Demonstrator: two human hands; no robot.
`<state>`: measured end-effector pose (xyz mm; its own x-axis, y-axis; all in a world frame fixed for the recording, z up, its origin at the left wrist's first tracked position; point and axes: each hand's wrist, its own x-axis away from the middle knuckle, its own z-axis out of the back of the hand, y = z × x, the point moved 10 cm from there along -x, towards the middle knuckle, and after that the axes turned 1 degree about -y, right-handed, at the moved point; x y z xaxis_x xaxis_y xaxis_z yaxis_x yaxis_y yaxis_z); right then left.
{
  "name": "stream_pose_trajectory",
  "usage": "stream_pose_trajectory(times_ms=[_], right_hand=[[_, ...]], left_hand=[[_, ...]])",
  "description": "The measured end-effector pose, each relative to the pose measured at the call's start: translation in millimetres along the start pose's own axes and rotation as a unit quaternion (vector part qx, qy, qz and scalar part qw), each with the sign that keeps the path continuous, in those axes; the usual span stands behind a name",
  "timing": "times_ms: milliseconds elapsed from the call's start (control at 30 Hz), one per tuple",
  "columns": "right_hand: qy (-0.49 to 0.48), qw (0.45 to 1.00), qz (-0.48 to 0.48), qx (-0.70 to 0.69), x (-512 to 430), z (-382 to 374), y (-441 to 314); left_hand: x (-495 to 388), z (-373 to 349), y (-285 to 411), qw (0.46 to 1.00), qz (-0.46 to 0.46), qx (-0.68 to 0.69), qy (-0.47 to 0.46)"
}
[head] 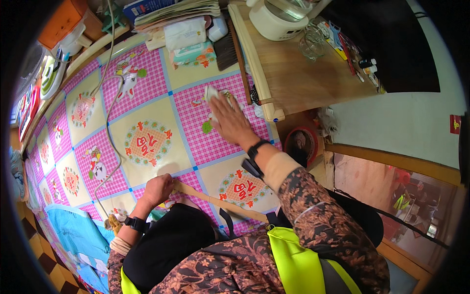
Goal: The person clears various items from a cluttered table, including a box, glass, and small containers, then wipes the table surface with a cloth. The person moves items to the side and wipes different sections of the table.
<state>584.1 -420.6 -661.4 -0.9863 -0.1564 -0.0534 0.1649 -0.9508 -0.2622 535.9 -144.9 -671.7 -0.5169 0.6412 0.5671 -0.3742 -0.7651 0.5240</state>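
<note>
My right hand lies flat with its fingers stretched forward, pressing a folded white cloth against the patterned plastic sheet. Most of the cloth is hidden under the palm and fingers. My left hand is curled into a fist low on the sheet, near my black-clad knee. From beside its thumb a flat tan strip runs right across the sheet. Whether the fingers grip that strip is hidden. Pink check squares with rabbits and cream squares with red characters cover the sheet.
A grey cable crosses the sheet on the left. A brush, a wipes pack and stacked papers line the far edge. The wooden tabletop at right bears a white appliance. A blue cloth lies lower left.
</note>
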Motion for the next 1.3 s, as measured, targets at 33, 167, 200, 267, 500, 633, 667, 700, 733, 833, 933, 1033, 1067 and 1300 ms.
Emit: stream_pose_trajectory(times_ms=[33,167,200,267,500,633,667,700,733,833,933,1033,1067,1300], right_hand=[[0.029,0.999,-0.019,0.0,-15,4,12],[0.077,0.995,-0.058,-0.011,-28,12,34],[0.072,0.996,-0.056,-0.016,-22,13,34],[0.005,0.998,-0.053,-0.019,18,9,23],[-0.203,0.979,0.031,-0.018,171,-2,-43],[-0.187,0.98,0.066,0.02,101,-20,-24],[-0.164,0.984,0.066,0.022,73,-21,-19],[-0.134,0.99,0.049,0.012,47,-19,-10],[-0.053,0.997,0.049,-0.005,22,-6,-4],[0.009,0.999,-0.05,-0.012,-33,-4,18],[-0.007,0.995,-0.098,0.017,-44,-9,18],[-0.059,0.993,-0.022,-0.103,-8,-11,-25],[-0.051,0.99,0.073,-0.113,12,-3,-57],[-0.093,0.973,0.192,-0.091,13,-24,-117]], left_hand=[[0,1,2,1.0,-0.009,-0.009,0.004],[2,-3,-1,1.0,0.007,-0.001,-0.002],[2,-4,-3,1.0,0.012,0.004,-0.007],[3,-5,-5,1.0,0.016,0.018,-0.01],[-2,-9,-9,0.998,0.001,0.051,-0.034],[-4,-9,-10,0.998,-0.021,0.061,-0.011],[-3,-9,-10,0.998,-0.025,0.058,-0.008],[-3,-10,-12,0.998,-0.02,0.065,-0.007],[-2,-10,-12,0.998,-0.026,0.061,-0.004],[-8,-12,-11,0.999,-0.033,0.028,-0.007],[-9,-14,-15,0.999,-0.026,0.029,-0.02],[-8,-15,-16,0.998,-0.03,0.044,-0.016],[-8,-16,-16,0.998,-0.026,0.055,-0.022],[-13,-19,-20,0.996,-0.017,0.064,-0.057]])
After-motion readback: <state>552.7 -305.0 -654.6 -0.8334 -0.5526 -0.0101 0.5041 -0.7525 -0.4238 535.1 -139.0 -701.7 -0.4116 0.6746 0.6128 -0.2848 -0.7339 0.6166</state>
